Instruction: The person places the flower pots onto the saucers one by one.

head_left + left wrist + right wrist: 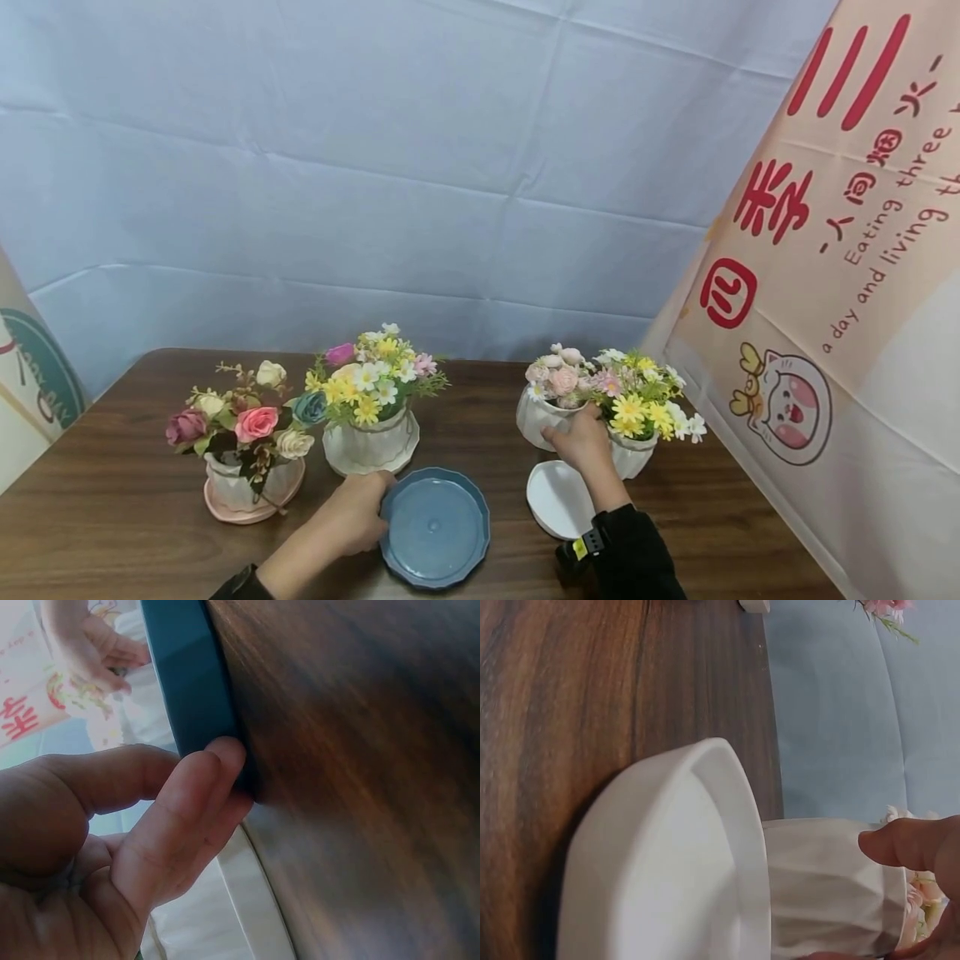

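**Ana:** Nearest in the head view is the blue saucer (435, 527), lying flat on the worktop (112, 500) close to its near edge. The left hand (358, 510) curls its fingers over the saucer's left rim.

**Ben:** And the right hand (581, 442)?

**Ana:** It grips a white pot (542, 417) of pink flowers. A second white pot (633, 454) with yellow daisies stands touching it on the far side of the hand, and a white saucer (558, 498) lies just under the wrist. Bare wood runs between the two hands.

**Ben:** What crowds the left hand?

**Ana:** A daisy pot on a white saucer (371, 446) just beyond its fingers, and a rose pot on a pink saucer (251, 492) further left.

**Ben:** Left wrist view?

**Ana:** Fingertips (217, 769) press the blue saucer's (184, 675) rim where it meets the wood.

**Ben:** Right wrist?

**Ana:** The white saucer (682, 862) fills the foreground; the thumb (911, 840) lies on the ribbed white pot (825, 885), which stands upright behind it.
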The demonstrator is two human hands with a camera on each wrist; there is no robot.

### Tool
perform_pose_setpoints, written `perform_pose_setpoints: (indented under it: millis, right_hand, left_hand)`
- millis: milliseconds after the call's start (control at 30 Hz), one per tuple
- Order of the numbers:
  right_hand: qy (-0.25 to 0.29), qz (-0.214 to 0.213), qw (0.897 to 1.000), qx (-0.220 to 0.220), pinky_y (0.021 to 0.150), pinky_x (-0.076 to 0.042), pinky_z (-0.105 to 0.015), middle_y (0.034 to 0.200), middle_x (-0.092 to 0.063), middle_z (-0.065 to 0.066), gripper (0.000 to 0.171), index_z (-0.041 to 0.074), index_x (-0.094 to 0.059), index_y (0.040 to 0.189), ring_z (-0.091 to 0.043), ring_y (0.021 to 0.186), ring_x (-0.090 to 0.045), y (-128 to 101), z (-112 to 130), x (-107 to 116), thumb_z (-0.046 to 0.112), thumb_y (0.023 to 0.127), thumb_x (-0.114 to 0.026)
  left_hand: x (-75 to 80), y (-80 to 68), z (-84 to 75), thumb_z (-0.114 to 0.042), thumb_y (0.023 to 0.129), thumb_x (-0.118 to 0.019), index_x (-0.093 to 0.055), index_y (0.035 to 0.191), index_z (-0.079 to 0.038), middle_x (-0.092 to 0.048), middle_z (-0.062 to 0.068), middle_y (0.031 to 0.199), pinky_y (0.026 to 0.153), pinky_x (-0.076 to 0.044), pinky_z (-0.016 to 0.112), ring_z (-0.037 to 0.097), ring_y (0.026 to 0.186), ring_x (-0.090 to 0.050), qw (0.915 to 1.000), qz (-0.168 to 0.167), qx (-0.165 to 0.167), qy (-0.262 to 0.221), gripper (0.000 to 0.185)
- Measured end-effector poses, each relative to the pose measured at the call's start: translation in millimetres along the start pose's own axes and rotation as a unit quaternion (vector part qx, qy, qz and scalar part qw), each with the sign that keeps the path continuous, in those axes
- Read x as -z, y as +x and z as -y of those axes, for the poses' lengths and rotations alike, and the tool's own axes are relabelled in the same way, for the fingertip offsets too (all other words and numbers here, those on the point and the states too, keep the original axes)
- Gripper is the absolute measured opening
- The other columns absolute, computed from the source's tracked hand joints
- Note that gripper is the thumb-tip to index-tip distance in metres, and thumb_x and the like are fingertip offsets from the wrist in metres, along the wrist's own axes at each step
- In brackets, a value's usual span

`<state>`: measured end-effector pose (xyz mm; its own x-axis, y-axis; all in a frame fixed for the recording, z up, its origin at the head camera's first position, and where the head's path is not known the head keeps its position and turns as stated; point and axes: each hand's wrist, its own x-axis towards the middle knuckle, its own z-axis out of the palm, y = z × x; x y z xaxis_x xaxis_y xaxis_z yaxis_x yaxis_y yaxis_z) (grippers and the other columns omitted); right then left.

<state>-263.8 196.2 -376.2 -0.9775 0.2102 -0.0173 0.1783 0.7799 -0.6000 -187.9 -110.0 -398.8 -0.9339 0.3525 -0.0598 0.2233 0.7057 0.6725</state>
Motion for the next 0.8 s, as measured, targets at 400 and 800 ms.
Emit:
perform_pose_setpoints:
  millis: [400, 800]
  right_hand:
    - [0.043, 0.021, 0.999, 0.0, 0.083, -0.043, -0.054, 0.113, -0.04, -0.049, 0.094, -0.025, -0.001, 0.13, -0.054, 0.106, -0.045, 4.2, 0.2, -2.8, 0.027, 0.084, -0.065]
    - [0.084, 0.043, 0.995, -0.03, 0.093, -0.038, -0.054, 0.137, -0.025, -0.039, 0.094, -0.013, -0.014, 0.14, -0.05, 0.12, -0.034, 16.4, -1.6, 2.3, 0.032, 0.08, -0.069]
  left_hand:
    - [1.7, -0.1, -0.4, 0.015, 0.064, -0.054, -0.06, 0.099, 0.005, -0.051, 0.002, 0.054, 0.035, -0.041, 0.025, 0.012, 0.038, -0.051, 1.0, 0.001, 0.009, -0.001, 0.037]
    - [1.6, 1.9, 1.8, 0.013, 0.066, -0.056, -0.056, 0.096, 0.006, -0.054, 0.005, 0.058, 0.037, -0.045, 0.026, 0.012, 0.039, -0.055, 0.9985, 0.025, 0.04, -0.028, 0.031]
